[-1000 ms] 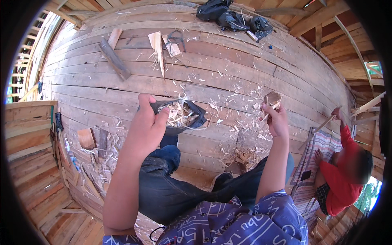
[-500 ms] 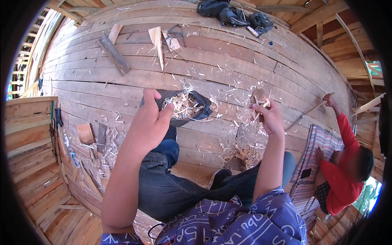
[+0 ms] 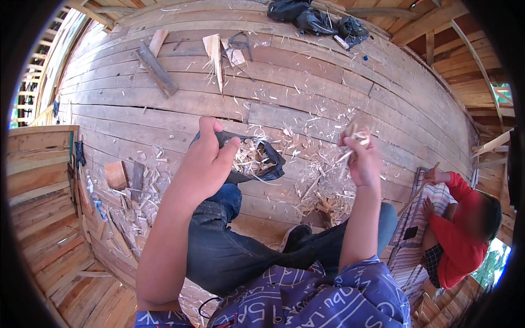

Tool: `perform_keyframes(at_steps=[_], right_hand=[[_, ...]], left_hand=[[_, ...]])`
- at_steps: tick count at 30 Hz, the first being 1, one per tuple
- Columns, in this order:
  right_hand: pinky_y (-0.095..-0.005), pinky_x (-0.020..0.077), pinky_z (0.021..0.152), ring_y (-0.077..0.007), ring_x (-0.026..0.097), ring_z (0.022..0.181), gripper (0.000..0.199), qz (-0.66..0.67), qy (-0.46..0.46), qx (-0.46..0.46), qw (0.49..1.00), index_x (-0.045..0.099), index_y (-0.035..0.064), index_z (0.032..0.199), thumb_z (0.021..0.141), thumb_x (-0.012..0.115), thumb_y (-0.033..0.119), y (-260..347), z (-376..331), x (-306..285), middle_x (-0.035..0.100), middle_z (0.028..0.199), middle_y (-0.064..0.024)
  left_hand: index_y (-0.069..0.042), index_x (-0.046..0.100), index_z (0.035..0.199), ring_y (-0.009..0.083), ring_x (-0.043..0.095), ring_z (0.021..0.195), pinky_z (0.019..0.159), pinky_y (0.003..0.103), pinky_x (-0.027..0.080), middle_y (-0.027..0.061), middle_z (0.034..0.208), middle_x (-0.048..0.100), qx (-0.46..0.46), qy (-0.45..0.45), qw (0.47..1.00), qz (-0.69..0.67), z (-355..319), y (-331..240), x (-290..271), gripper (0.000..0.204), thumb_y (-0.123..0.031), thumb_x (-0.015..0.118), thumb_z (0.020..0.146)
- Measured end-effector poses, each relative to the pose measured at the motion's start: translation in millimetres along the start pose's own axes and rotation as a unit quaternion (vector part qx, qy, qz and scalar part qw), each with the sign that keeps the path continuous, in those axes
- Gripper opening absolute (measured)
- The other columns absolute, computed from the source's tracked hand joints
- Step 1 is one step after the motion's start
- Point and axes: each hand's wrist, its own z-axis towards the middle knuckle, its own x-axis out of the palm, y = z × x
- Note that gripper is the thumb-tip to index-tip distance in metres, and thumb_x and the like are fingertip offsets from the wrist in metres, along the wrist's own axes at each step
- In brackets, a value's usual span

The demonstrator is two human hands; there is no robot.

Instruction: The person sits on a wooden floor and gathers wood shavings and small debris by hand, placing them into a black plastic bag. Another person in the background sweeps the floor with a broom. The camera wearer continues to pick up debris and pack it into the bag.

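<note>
A black plastic bag (image 3: 275,168) is held in front of me, its mouth open and full of pale wood shavings (image 3: 251,156). My left hand (image 3: 203,167) is closed on the left side of its rim, the thumb pointing up over the edge. To the right of the bag, above the littered floor, my right hand (image 3: 365,162) pinches a small bunch of curled wood shavings (image 3: 358,138), partly blurred by motion. Below that hand, beside my crossed legs, lies a heap of shavings (image 3: 327,210).
A person in red (image 3: 462,235) sits at right on a striped mat (image 3: 402,262), holding a stick (image 3: 414,197). Wood blocks (image 3: 115,175) and scraps lie at left. Ahead are a split log (image 3: 157,68), a splintered board (image 3: 213,52) and black bags (image 3: 314,21).
The bag in my left hand has shifted slightly right and tilted down. My right hand has turned a little with its shavings. The other person's stick hand has come down toward the mat.
</note>
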Motion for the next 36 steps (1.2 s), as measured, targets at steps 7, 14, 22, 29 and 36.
perform_keyframes(at_steps=[7, 14, 22, 29, 36], right_hand=[[-0.0367, 0.0509, 0.072, -0.0279, 0.062, 0.08, 0.028, -0.435, 0.241, -0.22, 0.839, 0.061, 0.0017, 0.093, 0.067, 0.067, -0.003, -48, -32, 112, 0.059, 0.082, -0.0142], [-0.0401, 0.05, 0.078, -0.035, 0.061, 0.092, 0.035, -0.387, 0.335, -0.275, 0.814, 0.061, -0.0044, 0.102, 0.068, 0.065, 0.0, -50, -31, 154, 0.058, 0.105, -0.0205], [-0.0291, 0.0498, 0.077, -0.0167, 0.061, 0.093, 0.037, -0.17, 0.182, -0.116, 0.962, 0.061, 0.0024, 0.113, 0.078, 0.068, 0.011, -42, 1, 69, 0.063, 0.102, -0.0124], [-0.0313, 0.048, 0.063, -0.0195, 0.06, 0.067, 0.037, -0.411, 0.144, -0.049, 0.899, 0.064, 0.0015, 0.088, 0.074, 0.072, 0.035, -68, 18, 88, 0.062, 0.074, -0.0086], [-0.025, 0.0483, 0.06, -0.0119, 0.06, 0.062, 0.011, 0.069, 0.11, 0.104, 0.986, 0.05, 0.0088, 0.08, 0.088, 0.054, 0.005, -76, 38, 67, 0.06, 0.069, -0.0037]], left_hand=[[-0.009, 0.033, 0.109, 0.0098, 0.045, 0.068, 0.061, 0.024, 0.037, 0.0034, 0.076, 0.045, 0.006, 0.074, 0.991, -0.109, 3, 2, 8, 0.02, -0.019, 0.046, 0.097], [-0.009, 0.033, 0.109, 0.0086, 0.044, 0.063, 0.057, 0.023, 0.036, 0.0016, 0.071, 0.046, -0.021, 0.129, 0.97, -0.204, -7, -9, 3, 0.021, -0.018, 0.047, 0.096], [-0.012, 0.035, 0.11, 0.0134, 0.046, 0.069, 0.069, 0.027, 0.037, 0.0042, 0.073, 0.046, -0.022, 0.03, 0.95, -0.311, -10, 2, -22, 0.017, -0.017, 0.042, 0.096], [-0.012, 0.035, 0.11, 0.0161, 0.046, 0.072, 0.071, 0.028, 0.038, 0.0059, 0.075, 0.043, -0.028, 0.044, 0.929, -0.365, -3, 9, -29, 0.018, -0.016, 0.043, 0.095], [-0.01, 0.03, 0.112, 0.0158, 0.058, 0.075, 0.074, 0.029, 0.044, 0.01, 0.083, 0.057, -0.037, 0.102, 0.975, -0.192, 34, 30, -12, 0.031, -0.001, 0.05, 0.089]])
